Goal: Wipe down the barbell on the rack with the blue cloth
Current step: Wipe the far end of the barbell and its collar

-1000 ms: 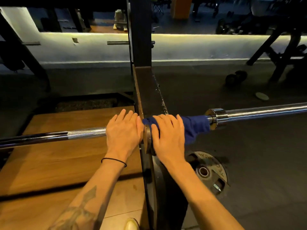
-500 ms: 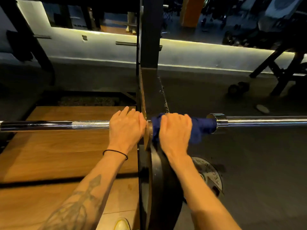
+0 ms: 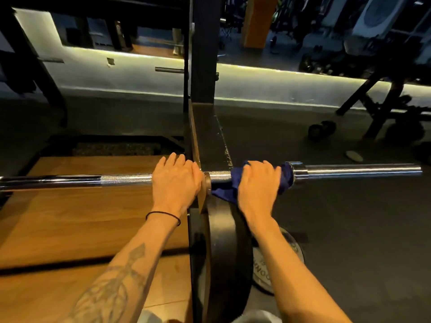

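dim, warm-toned room; a glowing light strip (image 3: 268, 72) along the far wall gives most light. glare streaks the chrome barbell (image 3: 359, 170). wide-angle bending at edges, background soft and murky.

The person is showing two bare forearms with no sleeves reaching into view. A thin black elastic band (image 3: 163, 216) is circling the left wrist, and a large dark line-work tattoo (image 3: 112, 290) is running along the top of the left forearm.
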